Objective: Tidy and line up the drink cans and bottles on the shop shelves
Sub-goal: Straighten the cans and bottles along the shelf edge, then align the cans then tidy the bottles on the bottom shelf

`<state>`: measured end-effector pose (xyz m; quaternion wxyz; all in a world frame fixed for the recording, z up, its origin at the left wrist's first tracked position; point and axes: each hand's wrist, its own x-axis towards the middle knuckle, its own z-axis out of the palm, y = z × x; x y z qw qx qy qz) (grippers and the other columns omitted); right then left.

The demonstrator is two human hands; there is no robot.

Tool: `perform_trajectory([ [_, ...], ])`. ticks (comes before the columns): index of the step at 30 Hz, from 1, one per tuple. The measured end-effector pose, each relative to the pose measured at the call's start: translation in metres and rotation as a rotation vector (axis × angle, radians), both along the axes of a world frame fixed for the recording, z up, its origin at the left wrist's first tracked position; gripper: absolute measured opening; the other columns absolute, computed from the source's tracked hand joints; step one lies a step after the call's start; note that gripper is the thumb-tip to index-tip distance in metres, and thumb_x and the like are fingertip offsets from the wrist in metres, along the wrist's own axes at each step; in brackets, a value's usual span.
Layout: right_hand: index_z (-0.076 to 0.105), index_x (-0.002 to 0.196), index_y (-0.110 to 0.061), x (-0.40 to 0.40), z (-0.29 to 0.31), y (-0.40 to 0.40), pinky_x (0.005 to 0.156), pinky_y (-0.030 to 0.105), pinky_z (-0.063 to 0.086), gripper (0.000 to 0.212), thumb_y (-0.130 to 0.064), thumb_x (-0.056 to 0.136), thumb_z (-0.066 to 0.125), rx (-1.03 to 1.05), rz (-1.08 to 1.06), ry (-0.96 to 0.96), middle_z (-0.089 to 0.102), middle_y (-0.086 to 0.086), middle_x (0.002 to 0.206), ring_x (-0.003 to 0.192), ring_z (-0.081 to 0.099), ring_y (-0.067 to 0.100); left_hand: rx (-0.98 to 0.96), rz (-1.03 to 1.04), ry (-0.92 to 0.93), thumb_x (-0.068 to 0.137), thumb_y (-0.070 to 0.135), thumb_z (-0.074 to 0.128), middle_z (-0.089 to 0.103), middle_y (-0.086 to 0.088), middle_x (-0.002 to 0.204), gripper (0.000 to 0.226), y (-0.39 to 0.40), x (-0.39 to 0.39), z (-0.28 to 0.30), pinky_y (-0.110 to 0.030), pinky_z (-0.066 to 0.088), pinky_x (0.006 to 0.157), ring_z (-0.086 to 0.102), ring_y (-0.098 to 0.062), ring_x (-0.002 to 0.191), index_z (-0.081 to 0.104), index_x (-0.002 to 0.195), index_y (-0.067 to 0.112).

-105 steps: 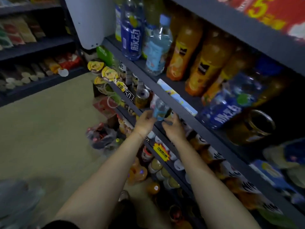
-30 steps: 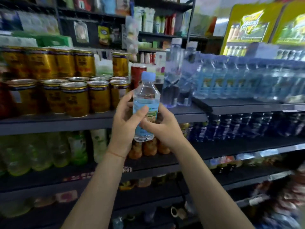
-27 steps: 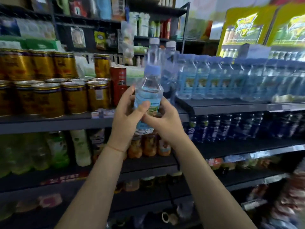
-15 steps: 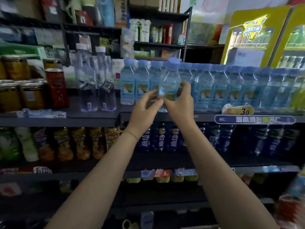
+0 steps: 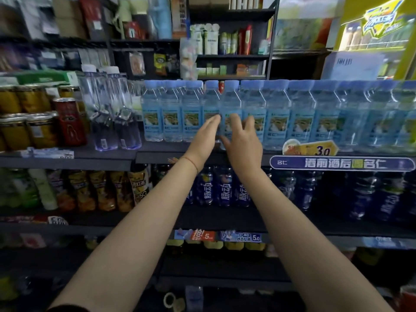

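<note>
Head view: two hands, left (image 5: 202, 140) spread, right (image 5: 244, 140) gripping one water bottle (image 5: 231, 104) in row

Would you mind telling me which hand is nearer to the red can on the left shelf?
Left. The left hand is several bottles to the right of the red can; the right hand lies farther right still.

place: shop | evidence: shelves (image 5: 67, 164) stocked with rows of water bottles (image 5: 276, 113), price tag (image 5: 315, 148)
</note>
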<state>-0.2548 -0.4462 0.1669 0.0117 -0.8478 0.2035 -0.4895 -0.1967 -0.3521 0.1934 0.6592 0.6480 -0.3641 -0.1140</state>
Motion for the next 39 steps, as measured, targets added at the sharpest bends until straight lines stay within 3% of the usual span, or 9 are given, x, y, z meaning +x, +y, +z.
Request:
perform_trajectory([
  [5,0.058,0.111,-0.014,0.004,-0.007,-0.003,0.037,0.029,0.034,0.039,-0.010,0.078,0.079,-0.101,-0.046,0.051,0.056,0.015,0.098,0.066,0.056,0.028,-0.047,0.008,0.043,0.071,0.079,0.042,0.050,0.005,0.146,0.087,-0.010,0.001,-0.003,-0.049,0.035,0.115,0.046,-0.016,0.135,0.048,0.143,0.031],
  [11,0.057,0.097,-0.007,0.015,-0.011,0.004,0.041,0.032,0.037,0.020,-0.006,0.083,0.071,-0.009,-0.009,0.018,0.057,0.018,0.103,0.072,0.060,0.033,0.028,-0.035,0.068,0.074,0.079,0.043,0.046,0.006,0.150,0.088,-0.008,0.006,-0.002,-0.047,0.030,0.118,0.042,-0.014,0.139,0.043,0.147,0.030],
  [16,0.057,0.105,-0.005,0.021,-0.012,0.017,0.054,0.035,0.038,0.014,-0.015,0.096,0.059,0.110,-0.049,-0.041,0.051,0.019,0.120,0.088,0.060,0.035,0.065,0.054,-0.069,0.098,0.044,0.050,0.059,0.004,0.133,0.040,0.021,0.008,-0.004,-0.039,0.042,0.110,0.053,-0.012,0.124,0.058,0.131,0.022],
  [19,0.056,0.100,-0.005,0.030,-0.017,0.045,0.054,0.033,0.034,0.016,-0.020,0.099,0.054,0.137,0.006,-0.067,0.053,0.015,0.113,0.076,0.056,0.032,-0.008,0.248,-0.126,0.096,0.023,0.056,0.071,0.001,0.095,0.019,0.062,0.024,-0.013,-0.030,0.055,0.076,0.067,-0.013,0.085,0.072,0.102,0.016],
  [21,0.053,0.093,-0.007,0.042,-0.022,0.076,0.051,0.031,0.033,0.017,-0.023,0.099,0.053,0.132,0.086,-0.099,0.054,0.010,0.099,0.066,0.052,0.029,-0.037,0.301,-0.093,0.096,0.017,0.055,0.067,-0.003,0.071,0.021,0.100,0.040,-0.019,-0.024,0.049,0.055,0.061,-0.015,0.059,0.073,0.090,0.008],
  [24,0.050,0.084,-0.010,0.067,-0.031,0.138,0.048,0.034,0.037,0.024,-0.028,0.100,0.052,0.182,0.241,-0.092,0.057,0.004,0.075,0.059,0.050,0.024,-0.002,0.351,-0.075,0.094,0.014,0.054,0.057,-0.003,0.053,0.025,0.171,0.066,-0.029,-0.026,0.042,0.047,0.050,-0.016,0.044,0.069,0.075,0.009],
  [28,0.039,0.065,-0.015,0.116,-0.044,0.250,0.048,0.036,0.031,0.039,-0.026,0.100,0.052,0.314,0.467,-0.047,0.043,-0.001,0.053,0.049,0.043,0.020,0.066,0.490,-0.076,0.089,0.015,0.053,0.047,0.002,0.046,0.029,0.295,0.115,-0.055,-0.029,0.035,0.053,0.044,-0.017,0.047,0.060,0.061,0.009],
  [32,0.038,0.058,-0.019,0.179,-0.056,0.376,0.046,0.031,0.025,0.041,-0.025,0.093,0.058,0.404,0.565,0.111,0.040,-0.005,0.049,0.046,0.039,0.010,0.121,0.576,-0.066,0.088,0.016,0.050,0.040,-0.006,0.051,0.033,0.433,0.164,-0.073,-0.030,0.029,0.053,0.039,-0.016,0.049,0.049,0.055,0.008],
  [39,0.036,0.046,-0.016,0.273,-0.059,0.573,0.048,0.033,0.025,0.048,-0.025,0.089,0.056,0.442,0.686,0.269,0.038,-0.003,0.046,0.048,0.039,0.016,0.080,0.639,-0.048,0.091,0.011,0.047,0.018,-0.004,0.055,0.036,0.623,0.239,-0.088,-0.032,0.014,0.057,0.018,-0.015,0.051,0.031,0.058,0.009],
])
